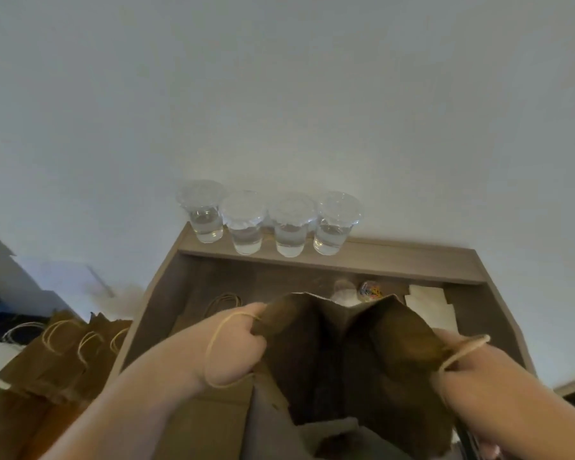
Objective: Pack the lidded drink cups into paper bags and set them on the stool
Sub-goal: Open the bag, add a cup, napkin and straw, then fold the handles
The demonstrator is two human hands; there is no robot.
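Both forearms reach forward from the lower corners. My left hand [236, 343] and right hand [475, 373] hold a paper bag [346, 353] by opposite sides of its mouth, above the tabletop [166, 310]. The fingers [254, 328] of each hand are curled round the top edge, pulling the mouth apart, and a twine handle loops over each hand. Four lidded drink cups [291, 234] stand in a row on the far ledge, apart from the bag. Further bags [67, 356] sit at my left.
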